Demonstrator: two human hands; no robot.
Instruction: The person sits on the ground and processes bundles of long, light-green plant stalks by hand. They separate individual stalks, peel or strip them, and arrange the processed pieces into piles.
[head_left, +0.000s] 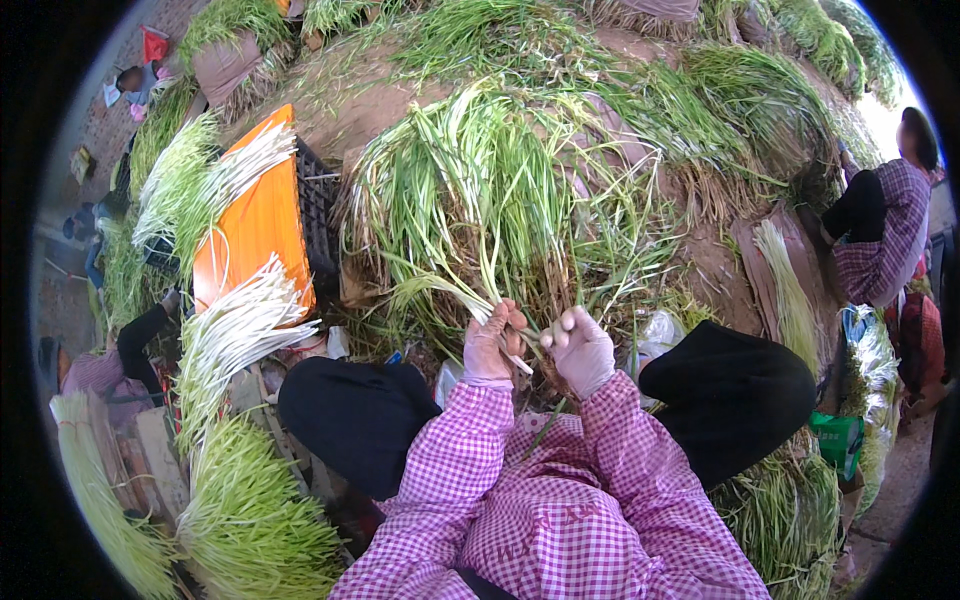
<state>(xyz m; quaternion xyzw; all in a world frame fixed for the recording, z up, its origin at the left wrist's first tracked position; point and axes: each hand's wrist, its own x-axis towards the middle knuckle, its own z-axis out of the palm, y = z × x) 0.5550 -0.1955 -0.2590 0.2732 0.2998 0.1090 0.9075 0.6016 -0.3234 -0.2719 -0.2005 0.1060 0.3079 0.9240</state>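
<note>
My left hand (491, 341), in a thin pale glove with bare fingertips showing, grips a small bunch of green-and-white leafy stalks (469, 300); the white ends poke out below the fingers. Close beside it on the right, my right hand (581, 349), gloved as well, has its fingers curled with thumb and forefinger near the bunch's lower end. Whether it pinches a strand cannot be told. Just beyond both hands lies a large heap of long green stalks (465, 195) with brown, soil-covered lower ends.
Left, an orange board (247, 225) bears cleaned white stalks (247, 315), beside a black plastic crate (315, 210). Bright green bundles (255, 502) lie lower left. A bundle (787, 292) rests on cloth at right. A co-worker (885, 217) sits far right; others are at left.
</note>
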